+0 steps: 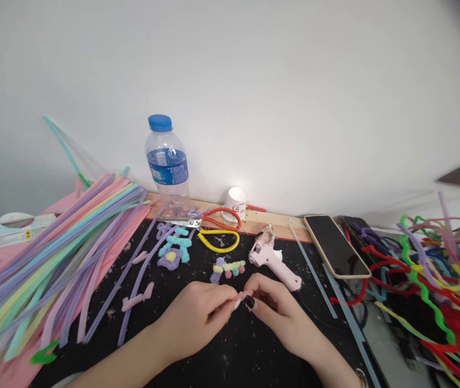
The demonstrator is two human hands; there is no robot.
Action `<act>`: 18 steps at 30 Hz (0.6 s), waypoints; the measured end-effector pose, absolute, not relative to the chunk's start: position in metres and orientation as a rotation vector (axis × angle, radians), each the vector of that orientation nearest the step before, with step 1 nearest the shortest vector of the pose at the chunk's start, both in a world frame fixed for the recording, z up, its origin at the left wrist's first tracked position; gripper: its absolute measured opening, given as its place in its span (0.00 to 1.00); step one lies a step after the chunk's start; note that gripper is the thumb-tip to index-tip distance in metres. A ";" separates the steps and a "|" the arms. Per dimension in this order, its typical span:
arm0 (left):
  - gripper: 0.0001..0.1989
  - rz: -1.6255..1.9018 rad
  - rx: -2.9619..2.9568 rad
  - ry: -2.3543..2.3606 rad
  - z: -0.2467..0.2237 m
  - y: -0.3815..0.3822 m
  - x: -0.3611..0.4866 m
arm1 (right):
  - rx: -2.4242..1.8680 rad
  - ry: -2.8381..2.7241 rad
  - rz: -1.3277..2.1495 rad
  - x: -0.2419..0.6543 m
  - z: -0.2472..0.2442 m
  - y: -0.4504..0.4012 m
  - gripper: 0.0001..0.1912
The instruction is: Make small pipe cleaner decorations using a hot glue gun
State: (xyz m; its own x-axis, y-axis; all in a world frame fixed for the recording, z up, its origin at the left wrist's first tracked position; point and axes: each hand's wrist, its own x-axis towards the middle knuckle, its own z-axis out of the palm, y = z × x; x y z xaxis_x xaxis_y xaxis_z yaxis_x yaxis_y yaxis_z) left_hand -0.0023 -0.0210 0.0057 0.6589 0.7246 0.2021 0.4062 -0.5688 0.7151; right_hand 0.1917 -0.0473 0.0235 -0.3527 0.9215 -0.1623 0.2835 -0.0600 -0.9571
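My left hand [208, 312] and my right hand [274, 304] meet over the black mat [222, 358]. Between their fingertips they pinch a small pink piece [243, 295], mostly hidden by the fingers. Just beyond them lies a small multicoloured fuzzy piece [230, 268] in purple, yellow, pink and green. Farther left is a teal fuzzy shape [181, 237] with a purple flower [170, 258] that has a yellow centre. A pink glue gun [274, 258] rests beyond my right hand. Bent pale pink pieces [139, 298] lie left of my left hand.
Pastel fuzzy stems [64, 253] are heaped at the left. Scissors [217, 221] with red and yellow handles, a bottle [167, 167] and a paper cup [236, 203] stand or lie at the back. Right are glue sticks [314, 272], a phone [337, 247] and tangled bright stems [436, 285].
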 end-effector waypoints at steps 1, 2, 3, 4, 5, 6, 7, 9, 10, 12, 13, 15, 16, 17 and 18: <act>0.14 0.645 2.239 0.866 0.006 -0.021 -0.002 | -1.296 -1.648 1.441 0.192 0.024 -0.047 0.10; 0.14 0.643 2.247 0.862 0.006 -0.021 -0.002 | -1.297 -1.647 1.441 0.192 0.024 -0.048 0.10; 0.14 0.640 2.254 0.860 0.007 -0.021 -0.003 | -1.298 -1.646 1.441 0.191 0.024 -0.048 0.09; 0.14 0.635 2.262 0.856 0.007 -0.021 -0.003 | -1.299 -1.646 1.439 0.191 0.024 -0.048 0.09; 0.14 0.631 2.271 0.854 0.006 -0.021 -0.003 | -1.300 -1.647 1.437 0.191 0.025 -0.048 0.09; 0.13 0.628 2.280 0.850 0.006 -0.021 -0.003 | -1.301 -1.650 1.436 0.191 0.025 -0.048 0.09; 0.13 0.627 2.290 0.847 0.006 -0.021 -0.003 | -1.303 -1.653 1.432 0.191 0.024 -0.048 0.08; 0.13 0.630 2.312 0.842 0.004 -0.022 -0.004 | -1.305 -1.659 1.429 0.191 0.024 -0.048 0.08; 0.12 0.631 2.322 0.841 0.004 -0.022 -0.004 | -1.306 -1.662 1.428 0.191 0.024 -0.048 0.08; 0.12 0.629 2.339 0.837 0.003 -0.022 -0.004 | -1.310 -1.668 1.425 0.190 0.023 -0.047 0.08; 0.12 0.629 2.345 0.836 0.002 -0.022 -0.004 | -1.312 -1.670 1.422 0.190 0.023 -0.047 0.08; 0.12 0.629 2.351 0.834 0.001 -0.022 -0.004 | -1.318 -1.672 1.410 0.189 0.024 -0.047 0.08; 0.12 0.629 2.353 0.834 0.001 -0.022 -0.004 | -1.321 -1.672 1.404 0.188 0.024 -0.047 0.08; 0.11 0.627 2.354 0.836 0.001 -0.022 -0.004 | -1.326 -1.672 1.398 0.188 0.024 -0.047 0.08; 0.11 0.625 2.353 0.841 0.001 -0.022 -0.004 | -1.334 -1.671 1.390 0.187 0.024 -0.047 0.07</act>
